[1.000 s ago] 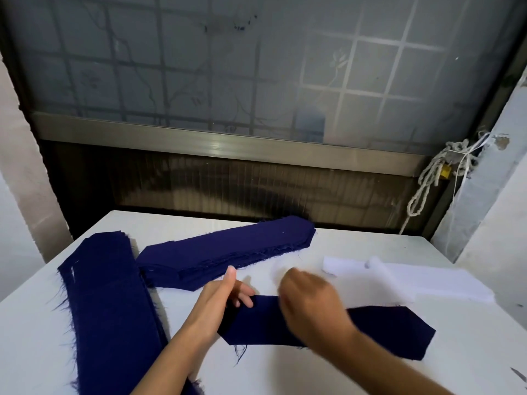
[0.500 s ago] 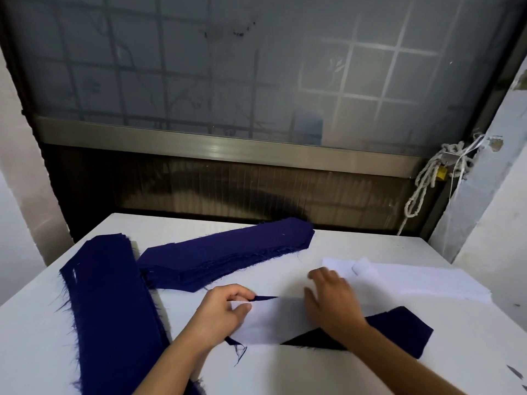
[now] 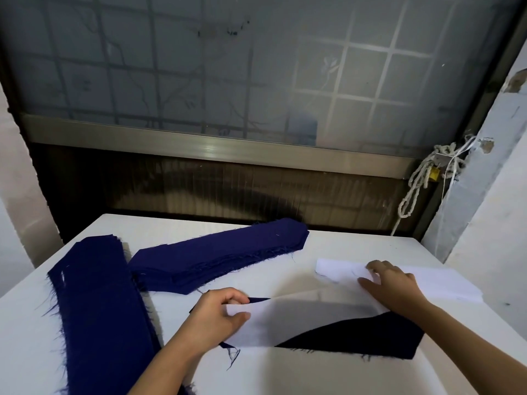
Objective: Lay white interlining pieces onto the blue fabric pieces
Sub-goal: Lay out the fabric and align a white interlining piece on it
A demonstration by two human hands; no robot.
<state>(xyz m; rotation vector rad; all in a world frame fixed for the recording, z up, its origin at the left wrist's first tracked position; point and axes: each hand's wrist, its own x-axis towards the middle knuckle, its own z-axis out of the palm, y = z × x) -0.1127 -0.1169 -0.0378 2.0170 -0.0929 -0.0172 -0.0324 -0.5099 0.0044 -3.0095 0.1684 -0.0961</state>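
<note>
In the head view, a white counter [image 3: 285, 374] fills the lower half of the frame, with a frosted, gridded window [image 3: 228, 67] across the top. In the lower centre the left hand [image 3: 216, 317] has its grip clamped on the left end of a white interlining piece [image 3: 299, 317], pinching it between the thumb and curled fingers. That piece runs to the right and slightly up the frame, towards the right wrist. It lies askew over a single blue fabric piece [image 3: 370, 337], covering the blue piece's left and upper part. The blue piece's lower right portion and pointed right end are bare, and a sliver of blue with loose threads shows beside the left hand. The right hand [image 3: 396, 286], right of centre, has its grip apart. Its fingers and thumb are extended and press down on a flat pile of white interlining [image 3: 450, 283] that lies just above the blue piece. Whether the right end of the held piece is under this hand cannot be told. In the centre of the frame, above the left hand, a stack of blue pieces [image 3: 216, 258] lies at an angle. A second, longer blue stack [image 3: 99, 309] with frayed edges runs down the lower left and touches the first stack near its left end. At the right edge, a knotted pale rope [image 3: 419, 178] hangs against the window frame with a small yellow item [image 3: 433, 173] beside it.
</note>
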